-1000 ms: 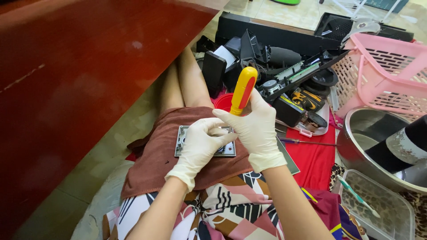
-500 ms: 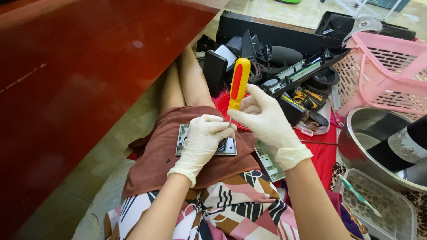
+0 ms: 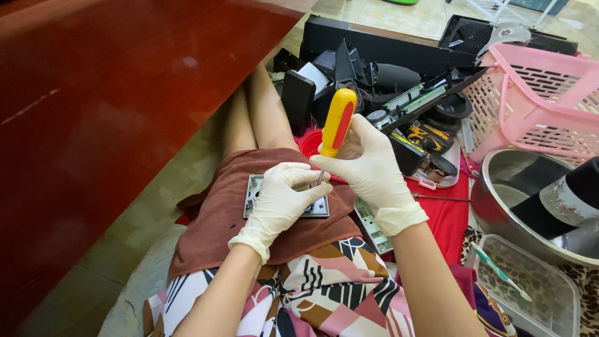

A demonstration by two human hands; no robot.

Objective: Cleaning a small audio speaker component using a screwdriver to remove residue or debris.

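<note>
Gripping a yellow-and-red screwdriver (image 3: 337,122) upright, the gloved right hand (image 3: 368,168) drives its tip into a grey metal plate (image 3: 257,195) resting on the lap, which the left hand (image 3: 284,196) pins flat. Dismantled black electronics (image 3: 399,93) lie at twelve o'clock; the plate looks only partly unscrewed.

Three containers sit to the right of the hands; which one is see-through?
The clear plastic tub at the bottom right, with a green-handled toothbrush lying in it. The pink slotted plastic basket and the round steel bowl are opaque.
</note>
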